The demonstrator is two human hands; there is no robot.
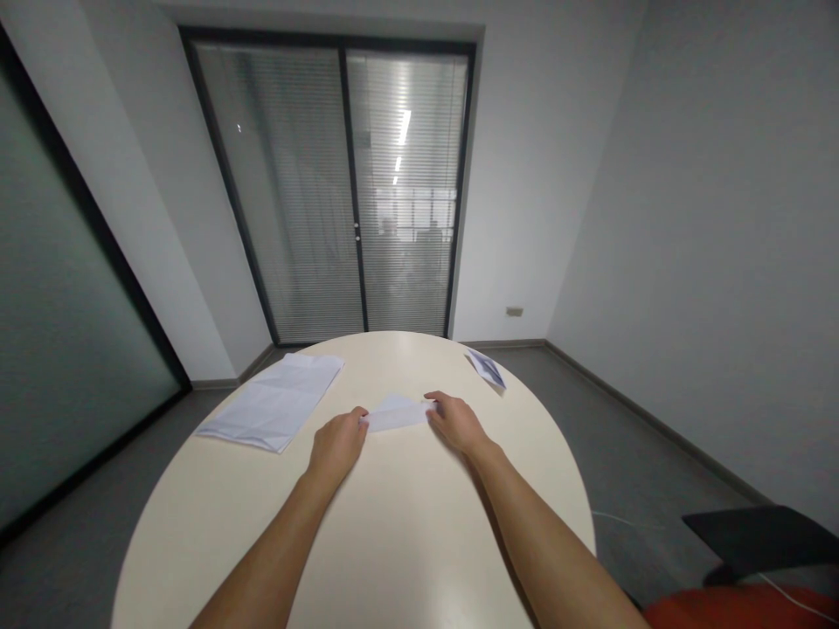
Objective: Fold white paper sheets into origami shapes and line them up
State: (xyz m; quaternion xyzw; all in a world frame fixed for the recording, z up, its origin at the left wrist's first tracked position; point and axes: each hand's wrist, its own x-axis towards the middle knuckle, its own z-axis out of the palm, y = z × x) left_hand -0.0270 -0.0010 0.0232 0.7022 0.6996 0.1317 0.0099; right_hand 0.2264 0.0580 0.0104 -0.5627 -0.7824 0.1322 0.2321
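Between my two hands is a folded piece of white paper [397,418], a long strip along its near side with a pointed part rising behind. My left hand [339,441] pinches the strip's left end, thumb and fingers closed on it. At the right end, my right hand [457,421] grips the same paper, its index finger reaching over the far side. The paper is held low at the table top; whether it touches the surface I cannot tell. My fingertips partly hide both ends.
A stack of white paper sheets [279,402] lies at the left of the round cream table [399,542]. Near the far right edge sits a folded paper piece [486,369] with dark shading. A black chair armrest [764,535] and red seat [740,609] stand at the lower right.
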